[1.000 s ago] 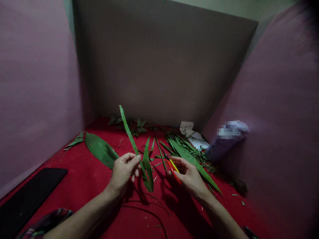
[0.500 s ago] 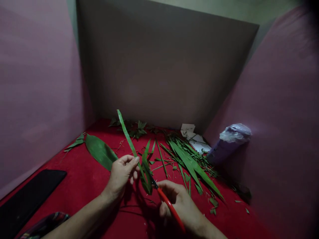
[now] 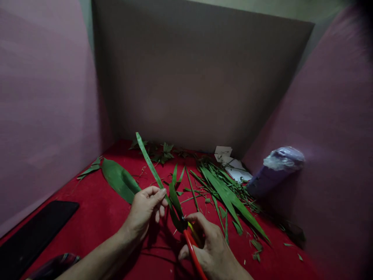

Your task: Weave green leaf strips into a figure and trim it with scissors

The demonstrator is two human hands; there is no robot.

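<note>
My left hand (image 3: 145, 212) pinches a long narrow green leaf strip (image 3: 149, 160) that rises up and to the left above the red cloth (image 3: 96, 217). The strip folds down below my fingers into a darker leaf part (image 3: 175, 205). My right hand (image 3: 210, 249) is closed round red-handled scissors (image 3: 192, 249), with the blades at the lower end of that leaf part. Both hands are close together near the front middle of the cloth.
A broad green leaf (image 3: 120, 181) lies left of my hands. A heap of cut leaf strips (image 3: 227, 194) spreads to the right. A purple wrapped bundle (image 3: 275, 169) leans on the right wall, white paper (image 3: 233, 165) beside it. A black flat object (image 3: 32, 233) lies front left.
My right hand with the scissors came from the right of the leaf down and in toward it; the blades now meet the leaf's lower end. My left hand kept its pinch.
</note>
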